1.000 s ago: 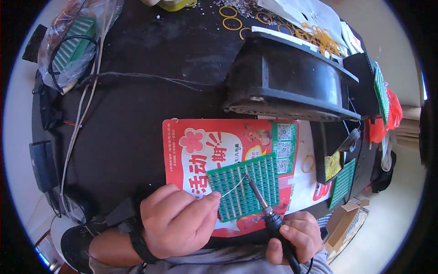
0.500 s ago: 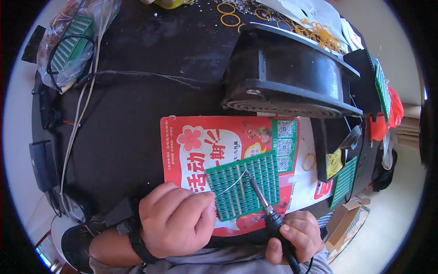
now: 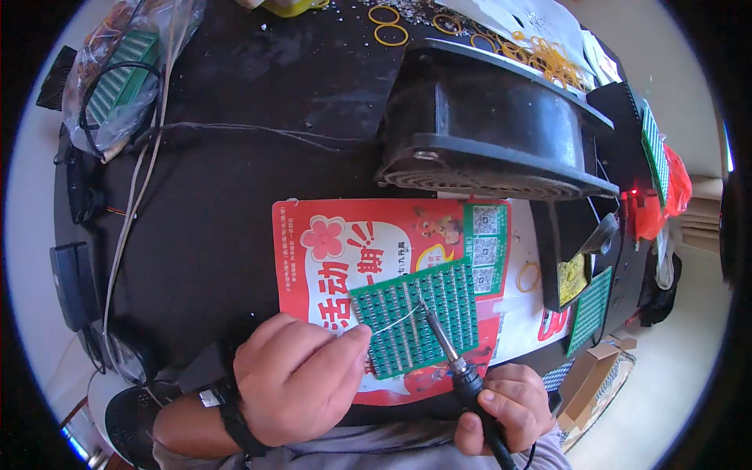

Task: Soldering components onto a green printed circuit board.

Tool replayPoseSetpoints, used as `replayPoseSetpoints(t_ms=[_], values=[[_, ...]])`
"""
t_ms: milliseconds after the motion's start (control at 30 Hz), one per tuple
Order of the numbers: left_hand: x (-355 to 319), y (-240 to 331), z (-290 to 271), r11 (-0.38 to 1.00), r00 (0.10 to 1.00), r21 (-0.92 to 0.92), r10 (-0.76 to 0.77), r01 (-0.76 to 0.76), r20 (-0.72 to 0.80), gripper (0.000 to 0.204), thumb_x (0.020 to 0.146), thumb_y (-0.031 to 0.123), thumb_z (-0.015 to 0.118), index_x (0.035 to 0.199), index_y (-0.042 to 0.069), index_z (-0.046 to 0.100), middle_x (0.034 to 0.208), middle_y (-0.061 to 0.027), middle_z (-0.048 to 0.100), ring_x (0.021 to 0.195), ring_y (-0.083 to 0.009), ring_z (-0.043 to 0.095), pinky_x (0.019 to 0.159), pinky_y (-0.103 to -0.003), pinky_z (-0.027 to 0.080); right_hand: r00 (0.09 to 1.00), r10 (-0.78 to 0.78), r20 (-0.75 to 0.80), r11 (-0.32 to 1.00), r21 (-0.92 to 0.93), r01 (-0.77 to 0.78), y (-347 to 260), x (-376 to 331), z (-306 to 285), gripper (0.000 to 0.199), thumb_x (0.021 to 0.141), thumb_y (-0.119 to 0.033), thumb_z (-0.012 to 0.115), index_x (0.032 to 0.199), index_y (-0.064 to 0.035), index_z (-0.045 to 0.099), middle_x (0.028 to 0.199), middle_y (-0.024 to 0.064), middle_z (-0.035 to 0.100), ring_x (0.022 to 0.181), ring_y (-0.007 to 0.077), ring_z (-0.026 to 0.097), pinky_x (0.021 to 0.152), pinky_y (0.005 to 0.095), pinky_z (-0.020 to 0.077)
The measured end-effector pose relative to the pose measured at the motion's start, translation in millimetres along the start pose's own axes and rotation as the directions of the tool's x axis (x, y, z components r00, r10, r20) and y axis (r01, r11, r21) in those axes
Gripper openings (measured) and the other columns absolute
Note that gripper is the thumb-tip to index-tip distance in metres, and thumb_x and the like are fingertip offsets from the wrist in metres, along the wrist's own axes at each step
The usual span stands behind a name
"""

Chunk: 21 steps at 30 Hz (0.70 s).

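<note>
A green circuit board (image 3: 427, 337) with rows of small parts lies tilted on a red and white printed sheet (image 3: 294, 266). My left hand (image 3: 301, 376) is closed at the board's left edge, pinching a thin strand of solder wire (image 3: 395, 322) that reaches over the board. In my right hand (image 3: 513, 407) is a soldering iron (image 3: 470, 384) with a black handle, gripped from the right. Its metal tip points up and left onto the board's upper middle, close to the end of the solder wire.
A black fan (image 3: 501, 125) stands beyond the board. Rubber bands (image 3: 548, 59) and scraps lie at the back. More green boards sit at the right (image 3: 591, 309) and in a plastic bag (image 3: 125, 78) at far left. Cables (image 3: 133, 204) run down the left; a cardboard box (image 3: 591, 384) is lower right.
The iron's tip and the end of the solder wire have shifted slightly down on the board. Both hands keep their grips.
</note>
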State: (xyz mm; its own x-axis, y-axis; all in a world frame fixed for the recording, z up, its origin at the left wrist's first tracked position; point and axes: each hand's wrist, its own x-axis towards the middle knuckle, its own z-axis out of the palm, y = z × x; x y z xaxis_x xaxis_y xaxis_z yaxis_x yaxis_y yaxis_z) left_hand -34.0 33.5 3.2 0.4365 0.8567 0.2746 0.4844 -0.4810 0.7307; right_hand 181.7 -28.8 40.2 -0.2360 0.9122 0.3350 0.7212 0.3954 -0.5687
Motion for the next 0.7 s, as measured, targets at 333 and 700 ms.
replayPoseSetpoints(t_ms=[333, 700], values=[[-1.9, 1.4, -2.5, 1.000, 0.999, 0.023, -0.011, 0.009, 0.052, 0.027, 0.066, -0.003, 0.072, 0.092, 0.002, 0.067, 0.066, -0.0058, 0.055, 0.051, -0.0229, 0.053, 0.048, -0.034, 0.042, 0.998, -0.048, -0.035, 0.996, 0.067, 0.050, 10.5, -14.2, 0.2, 0.027, 0.075, -0.016, 0.064, 0.094, -0.0003, 0.052, 0.068, 0.0095, 0.053, 0.055, 0.0205, 0.054, 0.053, 0.0324, 0.0491], [-3.9, 3.2, 0.9, 0.997, 0.996, 0.010, -0.082, 0.082, -0.039, 0.024, 0.067, -0.004, 0.069, 0.090, 0.001, 0.061, 0.068, -0.0086, 0.059, 0.053, -0.0240, 0.056, 0.050, -0.034, 0.045, 1.000, 0.012, -0.015, 1.000, 0.021, -0.011, 0.4, -0.8, 2.7, 0.028, 0.075, -0.013, 0.065, 0.097, -0.0004, 0.052, 0.067, 0.0090, 0.053, 0.057, 0.0206, 0.054, 0.054, 0.0318, 0.0482]])
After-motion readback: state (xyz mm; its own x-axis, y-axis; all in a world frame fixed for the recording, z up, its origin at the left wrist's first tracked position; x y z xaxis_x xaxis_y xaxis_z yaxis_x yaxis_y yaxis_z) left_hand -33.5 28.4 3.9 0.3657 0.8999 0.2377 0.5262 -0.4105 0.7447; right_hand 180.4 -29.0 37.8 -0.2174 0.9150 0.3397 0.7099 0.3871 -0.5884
